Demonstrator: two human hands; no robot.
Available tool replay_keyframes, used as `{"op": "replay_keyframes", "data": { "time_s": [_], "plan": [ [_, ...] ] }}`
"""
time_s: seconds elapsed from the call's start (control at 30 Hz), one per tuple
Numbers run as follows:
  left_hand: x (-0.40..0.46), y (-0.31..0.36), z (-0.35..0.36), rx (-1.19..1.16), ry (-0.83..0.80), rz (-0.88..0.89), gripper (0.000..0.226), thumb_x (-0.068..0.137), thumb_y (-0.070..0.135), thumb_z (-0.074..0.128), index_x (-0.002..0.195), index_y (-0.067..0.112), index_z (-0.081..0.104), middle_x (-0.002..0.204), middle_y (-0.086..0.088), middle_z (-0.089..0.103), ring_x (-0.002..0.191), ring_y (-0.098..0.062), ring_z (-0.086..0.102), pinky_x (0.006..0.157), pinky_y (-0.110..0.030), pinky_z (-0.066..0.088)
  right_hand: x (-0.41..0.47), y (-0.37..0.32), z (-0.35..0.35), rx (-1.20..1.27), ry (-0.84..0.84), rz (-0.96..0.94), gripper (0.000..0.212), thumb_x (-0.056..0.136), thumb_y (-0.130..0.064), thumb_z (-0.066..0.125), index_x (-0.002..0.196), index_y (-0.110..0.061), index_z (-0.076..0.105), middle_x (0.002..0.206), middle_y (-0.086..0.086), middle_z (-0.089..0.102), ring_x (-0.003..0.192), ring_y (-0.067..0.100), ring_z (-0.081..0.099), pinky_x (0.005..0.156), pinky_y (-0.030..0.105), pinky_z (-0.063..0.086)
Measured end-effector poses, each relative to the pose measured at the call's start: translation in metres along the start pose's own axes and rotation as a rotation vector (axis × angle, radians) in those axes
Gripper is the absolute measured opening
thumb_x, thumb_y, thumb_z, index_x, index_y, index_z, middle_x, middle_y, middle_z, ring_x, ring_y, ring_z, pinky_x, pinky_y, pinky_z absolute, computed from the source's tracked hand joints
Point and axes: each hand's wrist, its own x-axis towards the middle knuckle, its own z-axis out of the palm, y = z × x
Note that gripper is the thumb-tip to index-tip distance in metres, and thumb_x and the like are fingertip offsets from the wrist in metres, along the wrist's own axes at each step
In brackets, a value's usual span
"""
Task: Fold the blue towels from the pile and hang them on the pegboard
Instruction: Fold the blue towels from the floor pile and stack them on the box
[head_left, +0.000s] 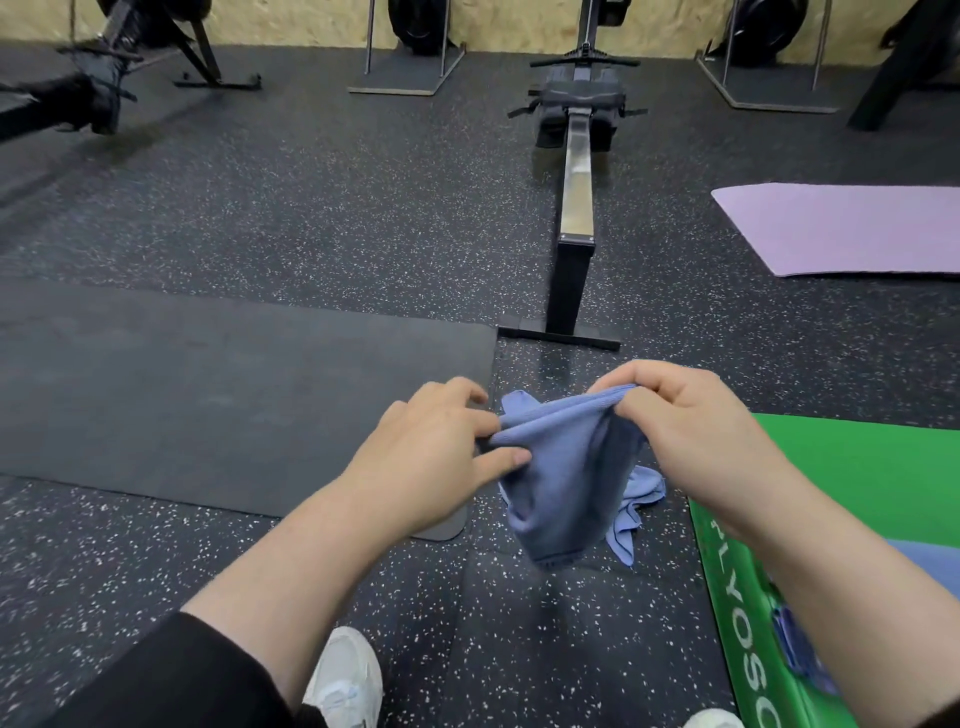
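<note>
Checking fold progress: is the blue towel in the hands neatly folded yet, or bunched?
Bunched. The blue towel hangs in loose gathers, pinched between the left hand and right hand, with no flat, squared layers.

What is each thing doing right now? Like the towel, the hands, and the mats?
Left hand: pinches the towel's left end.
Right hand: grips the towel's top edge.
Towel: bunched, held up, lower end hanging.
Second towel: crumpled on the floor.
Black mat: flat.
Purple mat: flat.
Green box: on the floor, blue cloth on it.
</note>
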Motion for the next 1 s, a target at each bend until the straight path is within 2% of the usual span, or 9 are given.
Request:
{"op": "replay_keyframes", "data": {
  "time_s": [0.07,0.23,0.4,0.57,0.63,0.7,0.8,0.87,1.0],
  "plan": [
    [0.000,-0.006,0.000,0.014,0.005,-0.058,0.041,0.091,0.069,0.048,0.094,0.034,0.069,0.132,0.013,0.051,0.120,-0.016,0.047,0.099,-0.039,0.041,0.002,0.005,-0.004,-0.073,0.017,0.004,0.031,0.087,-0.013,0.051,0.086,-0.032,0.076,0.084,0.013,0.072,0.071,0.018,0.054,0.070,0.039,0.046],
    [-0.001,-0.004,-0.009,-0.102,0.293,-0.039,0.035,0.086,0.053,0.070,0.070,0.025,0.055,0.098,0.013,0.062,0.092,-0.015,0.056,0.079,-0.033,0.042,0.007,0.018,-0.005,-0.113,0.026,0.055,0.032,0.088,-0.013,0.052,0.089,-0.036,0.074,0.087,0.018,0.072,0.068,0.018,0.051,0.068,0.036,0.041],
    [-0.004,0.006,-0.013,-0.281,0.409,-0.102,0.031,0.086,0.028,0.071,0.070,0.021,0.045,0.062,0.006,0.049,0.066,-0.016,0.048,0.058,-0.034,0.032,0.007,0.009,-0.004,-0.099,0.066,0.034,0.029,0.087,-0.011,0.053,0.083,-0.029,0.076,0.074,0.007,0.072,0.058,0.016,0.044,0.059,0.030,0.035],
    [-0.005,0.011,-0.019,-0.500,0.321,-0.082,0.035,0.082,0.017,0.062,0.102,0.039,0.043,0.073,0.008,0.058,0.065,-0.010,0.051,0.067,-0.032,0.046,0.007,0.007,-0.002,0.007,0.075,-0.014,0.026,0.087,-0.013,0.052,0.087,-0.027,0.075,0.076,0.010,0.070,0.068,0.015,0.050,0.071,0.048,0.054],
    [-0.005,0.012,-0.017,-0.487,0.247,-0.061,0.041,0.083,0.024,0.067,0.115,0.042,0.048,0.079,0.010,0.060,0.073,-0.007,0.056,0.071,-0.027,0.047,0.005,0.004,0.000,0.014,0.078,-0.047,0.026,0.089,-0.010,0.053,0.084,-0.024,0.074,0.070,0.002,0.069,0.064,0.009,0.052,0.067,0.039,0.053],
    [-0.002,0.014,-0.013,-0.446,0.208,-0.049,0.014,0.086,0.036,0.070,0.098,0.033,0.063,0.075,0.010,0.063,0.073,-0.007,0.058,0.067,-0.023,0.043,0.004,0.002,0.001,-0.001,0.098,-0.072,0.028,0.090,-0.006,0.053,0.080,-0.023,0.073,0.061,-0.011,0.063,0.055,0.003,0.047,0.055,0.024,0.041],
    [0.000,0.019,-0.005,-0.471,0.209,-0.144,0.031,0.089,0.039,0.065,0.069,0.018,0.055,0.058,0.008,0.053,0.059,-0.013,0.046,0.054,-0.028,0.034,0.005,0.002,0.002,-0.018,0.118,-0.077,0.025,0.090,-0.006,0.055,0.079,-0.021,0.071,0.056,-0.014,0.058,0.047,0.001,0.042,0.048,0.015,0.031],
    [0.002,0.022,-0.001,-0.567,0.202,-0.246,0.036,0.087,0.038,0.063,0.066,0.014,0.047,0.053,0.010,0.045,0.056,-0.015,0.043,0.054,-0.031,0.038,0.005,0.003,0.005,-0.053,0.119,-0.085,0.021,0.090,-0.008,0.056,0.079,-0.020,0.068,0.055,-0.013,0.055,0.046,0.003,0.040,0.047,0.015,0.029],
    [0.005,0.035,-0.002,-0.951,0.186,-0.391,0.026,0.087,0.030,0.061,0.077,0.009,0.050,0.063,-0.004,0.059,0.049,-0.024,0.061,0.064,-0.056,0.060,0.001,0.004,0.015,-0.120,0.093,-0.124,0.016,0.090,-0.015,0.058,0.079,-0.023,0.065,0.052,-0.012,0.051,0.049,0.005,0.036,0.051,0.024,0.032]
  ]
}}
